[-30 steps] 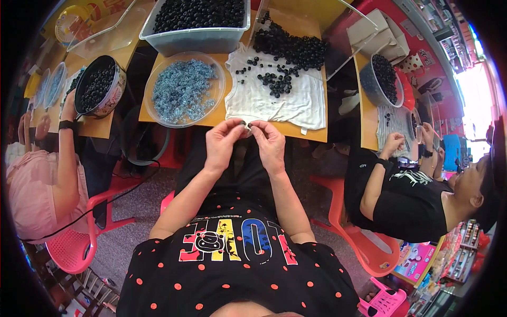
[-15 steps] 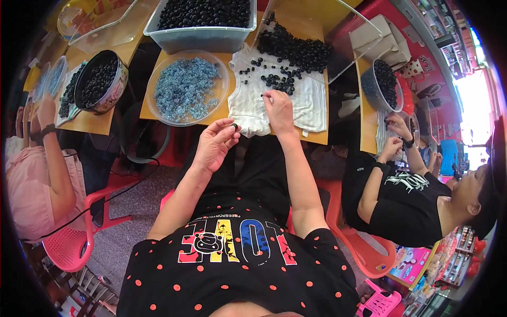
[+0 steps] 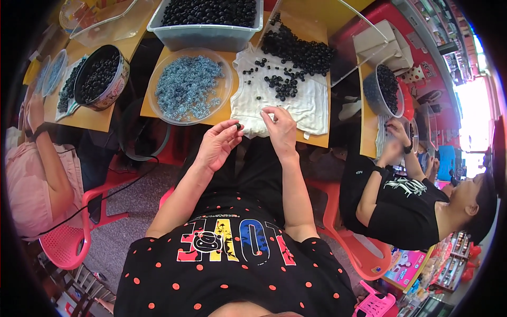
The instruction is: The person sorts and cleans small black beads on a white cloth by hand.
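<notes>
My left hand pinches a small dark round piece between thumb and fingertips, just off the near edge of the white cloth. Close by on the right, over the cloth's near part, my right hand has thumb and forefinger drawn together; anything between them is too small to make out. Black round pieces lie scattered on the cloth, with a dense heap behind them. A single dark piece rests on the cloth beyond my right fingertips.
A round clear tray of small light-blue plastic parts sits left of the cloth. Behind it stands a grey tub full of black pieces. People work at both sides, near a round tin and a plastic bowl.
My right hand has drawn back toward me from the scattered pieces, nearer my left hand. A lone piece now shows on the cloth where its fingertips were. My left hand keeps its piece.
</notes>
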Available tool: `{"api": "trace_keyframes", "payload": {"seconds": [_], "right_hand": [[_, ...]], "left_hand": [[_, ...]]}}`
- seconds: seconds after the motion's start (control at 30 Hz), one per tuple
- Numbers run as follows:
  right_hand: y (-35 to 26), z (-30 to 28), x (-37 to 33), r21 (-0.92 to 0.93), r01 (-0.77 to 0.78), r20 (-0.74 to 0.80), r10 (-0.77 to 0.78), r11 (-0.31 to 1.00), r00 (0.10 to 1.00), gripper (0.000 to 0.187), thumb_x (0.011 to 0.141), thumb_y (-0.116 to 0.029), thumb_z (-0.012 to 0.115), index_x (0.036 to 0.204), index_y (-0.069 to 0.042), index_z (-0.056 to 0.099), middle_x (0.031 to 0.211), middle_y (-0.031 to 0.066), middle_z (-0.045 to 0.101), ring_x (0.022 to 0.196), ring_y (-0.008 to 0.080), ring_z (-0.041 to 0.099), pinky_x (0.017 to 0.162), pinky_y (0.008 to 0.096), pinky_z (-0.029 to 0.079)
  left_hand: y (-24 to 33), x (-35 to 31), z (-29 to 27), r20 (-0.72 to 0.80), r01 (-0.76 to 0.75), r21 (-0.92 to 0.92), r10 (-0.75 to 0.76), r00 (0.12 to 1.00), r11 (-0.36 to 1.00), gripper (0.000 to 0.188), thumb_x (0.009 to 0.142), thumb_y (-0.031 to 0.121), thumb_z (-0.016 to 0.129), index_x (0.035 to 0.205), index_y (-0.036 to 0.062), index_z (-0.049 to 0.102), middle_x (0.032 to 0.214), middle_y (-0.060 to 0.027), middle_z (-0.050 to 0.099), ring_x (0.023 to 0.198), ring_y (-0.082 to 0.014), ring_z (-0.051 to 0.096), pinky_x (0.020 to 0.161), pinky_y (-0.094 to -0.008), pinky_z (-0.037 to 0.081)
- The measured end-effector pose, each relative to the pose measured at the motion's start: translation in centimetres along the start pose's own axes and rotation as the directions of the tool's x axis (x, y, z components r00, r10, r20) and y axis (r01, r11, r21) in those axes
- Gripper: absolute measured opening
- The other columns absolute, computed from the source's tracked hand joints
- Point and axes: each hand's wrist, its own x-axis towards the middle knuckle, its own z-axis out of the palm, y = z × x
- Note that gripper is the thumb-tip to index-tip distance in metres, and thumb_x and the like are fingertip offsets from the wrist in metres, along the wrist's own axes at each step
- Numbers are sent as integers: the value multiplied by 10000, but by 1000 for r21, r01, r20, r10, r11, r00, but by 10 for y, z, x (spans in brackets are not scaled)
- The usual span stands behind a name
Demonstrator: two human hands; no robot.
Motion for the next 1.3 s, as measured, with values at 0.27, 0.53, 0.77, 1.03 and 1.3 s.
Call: {"api": "trace_keyframes", "payload": {"seconds": [0.27, 0.53, 0.77, 1.03, 1.3], "right_hand": [[-52, -10, -23, 137, 183, 123, -201, 973, 972, 131, 798, -85, 752, 908, -32, 706, 878, 77, 702, 816, 249, 638, 754, 343, 481], [-49, -4, -29, -34, 354, 139, -347, 935, 928, 127, 779, -96, 751, 886, -61, 693, 845, 62, 676, 852, 241, 632, 803, 362, 453], [-46, -2, -34, 46, 251, 134, -255, 967, 958, 130, 762, -90, 764, 860, -57, 686, 828, 58, 673, 822, 246, 631, 773, 365, 460], [-44, 7, -42, 46, 280, 41, -281, 959, 959, 137, 750, -84, 779, 840, -44, 684, 813, 67, 671, 775, 247, 625, 749, 356, 471], [-20, 4, -36, 494, -496, 589, 145, 714, 795, 188, 857, -130, 766, 982, -21, 679, 834, -45, 639, 769, 42, 549, 676, 227, 443]], "left_hand": [[2, -3, -4, 2, -4, -6, 4, 1000, 1000, 244, 946, 62, 641, 1177, -17, 640, 979, -78, 695, 842, -125, 668, 778, -242, 561], [0, -4, -5, 13, -26, 43, 26, 1000, 999, 230, 942, 53, 648, 1157, -29, 658, 955, -64, 686, 833, -120, 654, 785, -241, 549], [3, -3, -12, 22, 67, 66, -69, 997, 996, 223, 936, 64, 660, 1142, -23, 666, 952, -60, 690, 822, -119, 656, 767, -245, 551], [-6, -4, -15, -29, 68, 114, -65, 997, 991, 198, 930, 79, 675, 1108, -7, 680, 945, -52, 700, 807, -115, 664, 748, -234, 556], [8, -7, -26, 104, 265, 182, -286, 952, 947, 214, 926, 93, 678, 1116, -5, 659, 960, -65, 691, 819, -116, 647, 750, -248, 556]]}}
